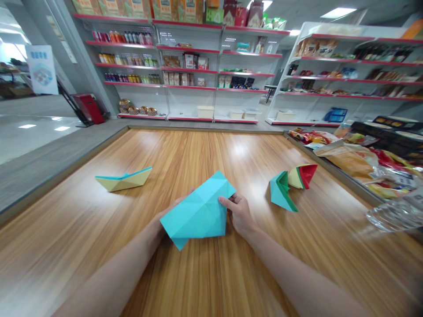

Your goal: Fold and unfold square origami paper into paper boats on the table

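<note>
A creased, partly folded sheet of light blue paper (pixel 200 209) is held up over the wooden table, tilted, with fold lines across its face and pointed corners. My right hand (pixel 241 213) pinches its right edge, thumb on the front and fingers behind. At the left edge my left hand (pixel 161 220) holds the sheet from behind; most of its fingers are hidden by the paper. Left of the hands lies a yellow and blue paper boat (pixel 127 181). To the right, a blue and green folded paper piece (pixel 282 193) touches or nearly touches a yellow and red one (pixel 302 176).
The wooden table (pixel 158 149) has a raised dark rim. A clear plastic bottle or cup (pixel 393 213) lies at the right edge. Beyond the right rim are packaged snacks (pixel 350 158) and black boxes. Stocked shelves (pixel 188 48) stand behind, and a red box (pixel 87 108) is on the floor.
</note>
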`<state>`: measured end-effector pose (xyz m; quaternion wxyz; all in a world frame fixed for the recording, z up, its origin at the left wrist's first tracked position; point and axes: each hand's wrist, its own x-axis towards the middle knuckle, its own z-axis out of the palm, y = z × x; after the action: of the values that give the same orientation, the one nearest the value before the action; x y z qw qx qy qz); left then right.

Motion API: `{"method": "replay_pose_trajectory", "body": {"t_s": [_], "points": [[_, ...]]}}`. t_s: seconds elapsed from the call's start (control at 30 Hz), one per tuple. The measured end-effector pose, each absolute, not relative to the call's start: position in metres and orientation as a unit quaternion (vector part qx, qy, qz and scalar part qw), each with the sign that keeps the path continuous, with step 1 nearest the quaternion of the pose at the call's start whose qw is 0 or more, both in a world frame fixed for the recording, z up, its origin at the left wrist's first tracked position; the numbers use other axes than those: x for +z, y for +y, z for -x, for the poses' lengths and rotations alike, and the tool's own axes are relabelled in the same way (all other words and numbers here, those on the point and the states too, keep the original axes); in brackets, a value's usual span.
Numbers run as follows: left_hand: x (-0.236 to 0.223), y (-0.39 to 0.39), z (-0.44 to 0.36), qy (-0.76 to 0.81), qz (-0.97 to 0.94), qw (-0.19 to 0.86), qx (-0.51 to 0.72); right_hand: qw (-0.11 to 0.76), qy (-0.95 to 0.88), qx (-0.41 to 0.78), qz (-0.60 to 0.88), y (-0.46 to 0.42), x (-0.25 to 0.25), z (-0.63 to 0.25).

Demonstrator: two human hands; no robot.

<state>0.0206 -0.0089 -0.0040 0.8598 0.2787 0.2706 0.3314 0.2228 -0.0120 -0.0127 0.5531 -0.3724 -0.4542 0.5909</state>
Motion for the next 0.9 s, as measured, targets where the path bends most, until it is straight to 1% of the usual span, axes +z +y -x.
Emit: {"method": "replay_pose_trajectory", "body": {"t_s": [0.13,0.27,0.37,0.63,0.77,0.9], "points": [[0.003,-0.011,-0.023,0.249,-0.308,0.876,0.276,0.532,-0.476,0.601,0.360,-0.015,-0.012,-0.223],[0.001,-0.014,-0.023,0.287,-0.418,0.818,0.271,0.486,-0.538,0.575,0.380,-0.016,-0.012,-0.222],[-0.002,-0.014,-0.024,0.314,-0.449,0.792,0.269,0.459,-0.565,0.556,0.401,-0.016,-0.012,-0.223],[-0.007,-0.013,-0.025,0.301,-0.507,0.760,0.275,0.457,-0.576,0.513,0.442,-0.017,-0.012,-0.223],[-0.006,-0.013,-0.023,0.277,-0.489,0.784,0.264,0.462,-0.564,0.520,0.445,-0.015,-0.015,-0.223],[0.002,-0.012,-0.022,0.240,-0.390,0.845,0.277,0.487,-0.531,0.539,0.437,-0.011,-0.018,-0.225]]}}
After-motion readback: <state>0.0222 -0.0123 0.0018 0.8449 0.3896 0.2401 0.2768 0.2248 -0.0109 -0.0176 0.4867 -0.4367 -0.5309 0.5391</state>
